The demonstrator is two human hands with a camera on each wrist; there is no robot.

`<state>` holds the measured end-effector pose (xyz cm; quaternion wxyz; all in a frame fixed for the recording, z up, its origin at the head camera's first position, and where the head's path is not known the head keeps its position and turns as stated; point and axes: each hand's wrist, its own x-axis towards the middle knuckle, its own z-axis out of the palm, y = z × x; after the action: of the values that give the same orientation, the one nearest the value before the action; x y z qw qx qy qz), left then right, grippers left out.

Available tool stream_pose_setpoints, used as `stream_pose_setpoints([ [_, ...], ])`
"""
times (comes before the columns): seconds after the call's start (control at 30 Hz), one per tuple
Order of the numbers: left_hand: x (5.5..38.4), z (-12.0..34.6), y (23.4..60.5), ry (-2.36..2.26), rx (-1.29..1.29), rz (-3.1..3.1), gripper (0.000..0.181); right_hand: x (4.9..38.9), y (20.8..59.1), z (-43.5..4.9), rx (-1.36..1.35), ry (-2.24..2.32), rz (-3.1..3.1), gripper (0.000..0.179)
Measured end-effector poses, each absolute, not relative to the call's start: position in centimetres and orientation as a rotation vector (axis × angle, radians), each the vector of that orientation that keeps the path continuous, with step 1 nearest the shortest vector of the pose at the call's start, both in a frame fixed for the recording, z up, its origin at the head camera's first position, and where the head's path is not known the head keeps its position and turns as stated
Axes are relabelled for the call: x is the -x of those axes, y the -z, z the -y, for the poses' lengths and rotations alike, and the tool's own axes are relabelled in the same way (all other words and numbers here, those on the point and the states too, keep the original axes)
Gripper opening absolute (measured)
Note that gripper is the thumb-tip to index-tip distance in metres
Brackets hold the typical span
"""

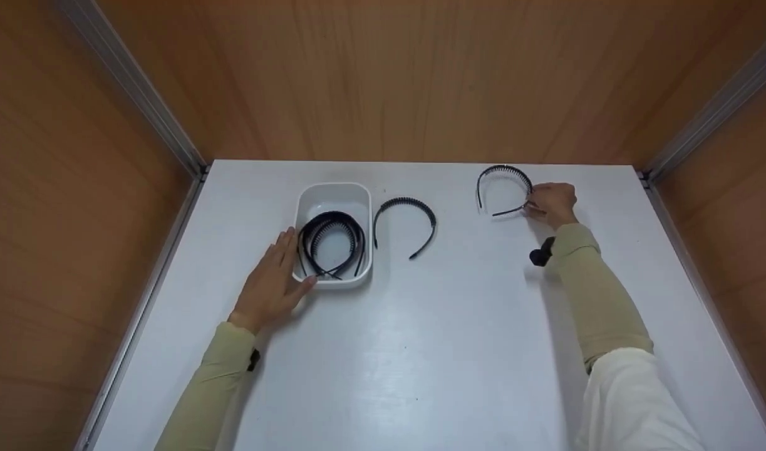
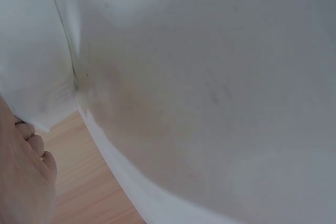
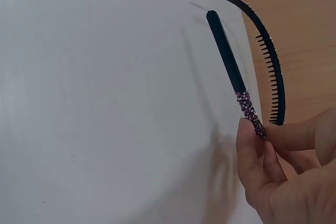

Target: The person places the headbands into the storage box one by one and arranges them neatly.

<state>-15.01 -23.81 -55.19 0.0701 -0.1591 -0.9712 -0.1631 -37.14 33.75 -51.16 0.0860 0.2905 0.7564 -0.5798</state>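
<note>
At the back right of the table, my right hand [image 1: 553, 202] pinches a black toothed headband [image 1: 513, 169] by one side. In the right wrist view the headband [image 3: 278, 77] is lifted above the table, with small pinkish beads on its outer face near the thumb and fingers. My left hand [image 1: 267, 291] rests with straight fingers along the left side of a white plastic tub [image 1: 332, 190]. Several black headbands [image 1: 306, 228] lie stacked inside the tub. Just right of it, another black toothed headband [image 1: 434, 219] lies on the table. The left wrist view shows mostly white surface.
The white table [image 1: 389, 376] is bounded by a wooden back panel [image 1: 383, 81] and wooden side panels [image 1: 63, 219] with metal edge strips. The tub stands left of centre near the back.
</note>
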Motion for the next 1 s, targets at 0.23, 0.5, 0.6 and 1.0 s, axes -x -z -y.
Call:
stream_pose_setpoints([
  [0.23, 15.0, 24.0, 55.2, 0.502, 0.476, 2.906, 0.097, 36.2, 49.5, -33.4, -0.728, 1.718, -2.303, 0.048],
  [0.5, 15.0, 24.0, 54.9, 0.518, 0.484, 2.926, 0.096, 35.5, 47.8, -32.2, -0.584, 1.793, -2.298, 0.046],
  [0.6, 15.0, 24.0, 54.9, 0.502, 0.488, 2.928, 0.096, 35.2, 47.5, -31.5, -0.537, 1.794, -2.285, 0.047],
  [1.0, 15.1, 23.9, 55.3, 0.49, 0.494, 2.939, 0.095, 33.7, 45.7, -28.9, -0.343, 1.898, -2.195, 0.047],
])
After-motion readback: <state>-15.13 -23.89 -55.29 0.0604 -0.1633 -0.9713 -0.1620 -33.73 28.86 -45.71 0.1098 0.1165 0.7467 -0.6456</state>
